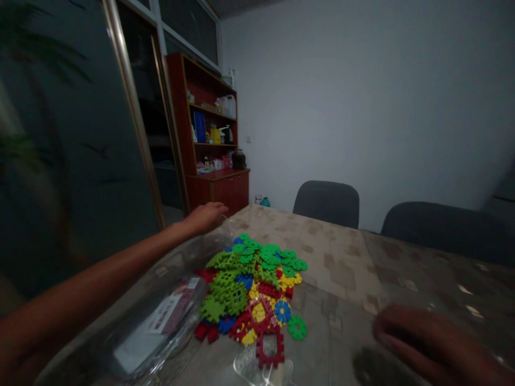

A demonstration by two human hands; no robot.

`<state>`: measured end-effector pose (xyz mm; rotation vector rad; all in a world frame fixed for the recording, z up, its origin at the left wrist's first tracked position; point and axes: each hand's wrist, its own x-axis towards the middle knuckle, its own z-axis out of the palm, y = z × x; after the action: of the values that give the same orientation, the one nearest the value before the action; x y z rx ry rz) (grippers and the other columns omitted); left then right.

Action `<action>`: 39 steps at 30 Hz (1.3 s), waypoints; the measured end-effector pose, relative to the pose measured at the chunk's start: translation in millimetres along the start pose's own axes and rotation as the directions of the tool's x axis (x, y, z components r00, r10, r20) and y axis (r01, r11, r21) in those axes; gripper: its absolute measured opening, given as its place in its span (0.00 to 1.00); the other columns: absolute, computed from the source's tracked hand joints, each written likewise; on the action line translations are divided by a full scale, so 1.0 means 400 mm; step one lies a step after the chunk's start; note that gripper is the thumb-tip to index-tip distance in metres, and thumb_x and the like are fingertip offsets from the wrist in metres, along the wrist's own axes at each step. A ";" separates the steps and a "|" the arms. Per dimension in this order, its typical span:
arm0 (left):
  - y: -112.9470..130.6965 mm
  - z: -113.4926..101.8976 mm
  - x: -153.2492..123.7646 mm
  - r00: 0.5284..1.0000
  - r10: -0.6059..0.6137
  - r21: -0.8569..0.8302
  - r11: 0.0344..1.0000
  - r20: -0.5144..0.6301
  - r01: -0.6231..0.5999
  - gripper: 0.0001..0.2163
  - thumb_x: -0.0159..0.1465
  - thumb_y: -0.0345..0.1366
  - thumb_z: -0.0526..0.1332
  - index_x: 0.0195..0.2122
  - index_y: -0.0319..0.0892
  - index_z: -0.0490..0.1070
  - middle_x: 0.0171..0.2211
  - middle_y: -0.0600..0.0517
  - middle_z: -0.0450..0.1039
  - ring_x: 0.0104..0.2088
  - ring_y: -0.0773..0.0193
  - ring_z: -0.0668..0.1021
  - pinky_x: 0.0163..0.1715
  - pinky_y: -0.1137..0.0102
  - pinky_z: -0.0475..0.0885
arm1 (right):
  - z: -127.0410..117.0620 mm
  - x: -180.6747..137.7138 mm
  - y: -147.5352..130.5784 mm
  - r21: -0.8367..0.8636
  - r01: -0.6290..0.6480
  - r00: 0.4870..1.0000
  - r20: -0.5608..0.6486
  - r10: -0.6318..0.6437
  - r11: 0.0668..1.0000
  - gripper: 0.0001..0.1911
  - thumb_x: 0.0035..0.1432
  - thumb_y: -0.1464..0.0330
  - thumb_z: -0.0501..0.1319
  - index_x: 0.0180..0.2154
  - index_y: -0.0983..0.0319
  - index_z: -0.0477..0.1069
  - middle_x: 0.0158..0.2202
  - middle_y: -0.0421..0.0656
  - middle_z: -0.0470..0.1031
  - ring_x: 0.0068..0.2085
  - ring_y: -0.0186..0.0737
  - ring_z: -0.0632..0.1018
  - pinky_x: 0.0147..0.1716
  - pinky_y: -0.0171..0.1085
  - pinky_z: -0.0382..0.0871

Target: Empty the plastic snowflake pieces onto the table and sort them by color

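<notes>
My left hand [206,217] reaches across to the far left side of the table, its fingers extended over the far end of a clear plastic bag [189,327]. Whether the fingertips touch the bag cannot be made out. The bag lies crumpled along the left edge, with a printed label [171,308] in it. My right hand [430,343], smeared by motion, hovers low at the right with fingers bent and nothing visible in it. Between the hands lies a heap of plastic building pieces: green notched discs [269,254], olive-green squares [229,295], a blue disc [282,311] and a red square frame [270,347].
The patterned table [322,257] has a clear cover. A clear plastic piece [261,370] sits by the near edge. Beyond the table stand two grey chairs [328,201]. A red shelf cabinet [219,185] and a frosted glass door [80,161] are on the left.
</notes>
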<state>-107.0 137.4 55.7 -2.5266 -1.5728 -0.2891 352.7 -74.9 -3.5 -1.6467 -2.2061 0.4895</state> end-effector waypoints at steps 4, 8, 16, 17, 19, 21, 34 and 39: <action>-0.144 -0.005 -0.025 0.980 -0.159 0.011 0.987 0.115 0.159 0.06 0.57 0.35 0.63 0.35 0.44 0.77 0.36 0.49 0.80 0.39 0.53 0.80 0.39 0.69 0.70 | 0.054 0.158 -0.201 0.067 0.176 0.983 0.039 -0.178 0.982 0.12 0.58 0.69 0.57 0.41 0.56 0.77 0.40 0.46 0.81 0.38 0.44 0.79 0.42 0.40 0.72; -0.183 0.015 -0.041 0.966 -0.216 -0.029 0.974 0.144 0.223 0.09 0.56 0.35 0.62 0.38 0.48 0.77 0.35 0.53 0.81 0.38 0.58 0.80 0.34 0.74 0.67 | 0.166 0.293 -0.323 0.097 0.366 0.923 0.086 -0.374 0.925 0.13 0.59 0.73 0.60 0.46 0.62 0.76 0.46 0.48 0.79 0.48 0.45 0.78 0.50 0.40 0.68; -0.213 -0.005 -0.044 0.964 -0.264 -0.192 0.944 0.041 0.267 0.20 0.56 0.33 0.59 0.51 0.51 0.75 0.43 0.54 0.81 0.44 0.56 0.80 0.40 0.73 0.68 | 0.299 0.441 -0.486 0.066 0.460 0.876 0.131 -0.465 0.885 0.12 0.62 0.72 0.60 0.47 0.62 0.75 0.51 0.48 0.78 0.53 0.44 0.76 0.53 0.36 0.66; -0.224 -0.011 -0.045 0.960 -0.279 -0.226 0.934 0.029 0.278 0.21 0.56 0.32 0.59 0.51 0.49 0.75 0.43 0.55 0.80 0.44 0.57 0.79 0.41 0.73 0.68 | 0.305 0.453 -0.499 0.054 0.463 0.875 0.131 -0.466 0.885 0.11 0.62 0.72 0.60 0.46 0.62 0.75 0.50 0.48 0.79 0.52 0.44 0.77 0.52 0.36 0.66; -0.248 -0.019 -0.051 0.945 -0.328 -0.297 0.901 0.010 0.316 0.21 0.54 0.33 0.59 0.50 0.47 0.75 0.41 0.54 0.80 0.44 0.57 0.79 0.41 0.73 0.69 | 0.315 0.476 -0.519 0.024 0.464 0.877 0.125 -0.463 0.885 0.11 0.62 0.73 0.59 0.45 0.63 0.76 0.49 0.49 0.79 0.52 0.45 0.77 0.51 0.37 0.66; -0.276 -0.023 -0.062 0.915 -0.402 -0.369 0.851 -0.002 0.373 0.19 0.53 0.35 0.60 0.48 0.44 0.75 0.37 0.54 0.80 0.41 0.57 0.80 0.38 0.72 0.71 | 0.324 0.499 -0.538 -0.013 0.456 0.885 0.110 -0.452 0.890 0.12 0.63 0.72 0.58 0.47 0.64 0.75 0.49 0.51 0.78 0.53 0.46 0.76 0.51 0.38 0.66; -0.321 0.003 -0.137 0.750 -0.654 -0.683 0.503 0.099 0.530 0.26 0.49 0.46 0.70 0.48 0.43 0.73 0.25 0.56 0.72 0.28 0.62 0.77 0.25 0.73 0.70 | 0.431 0.589 -0.669 -0.287 0.344 0.938 0.147 -0.314 0.894 0.15 0.66 0.60 0.62 0.49 0.62 0.73 0.51 0.46 0.75 0.50 0.47 0.77 0.50 0.53 0.72; -0.308 0.017 -0.105 0.725 -0.683 -0.754 0.431 0.087 0.496 0.24 0.47 0.41 0.70 0.46 0.42 0.75 0.22 0.57 0.69 0.25 0.62 0.75 0.20 0.75 0.67 | 0.442 0.604 -0.669 -0.311 0.357 0.933 0.153 -0.324 0.881 0.15 0.66 0.63 0.62 0.51 0.62 0.72 0.52 0.46 0.75 0.48 0.45 0.78 0.48 0.50 0.74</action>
<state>-235.3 156.3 42.3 -2.0313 -2.5872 -1.5618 -20.0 73.8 -18.1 -1.3491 -2.7000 0.1002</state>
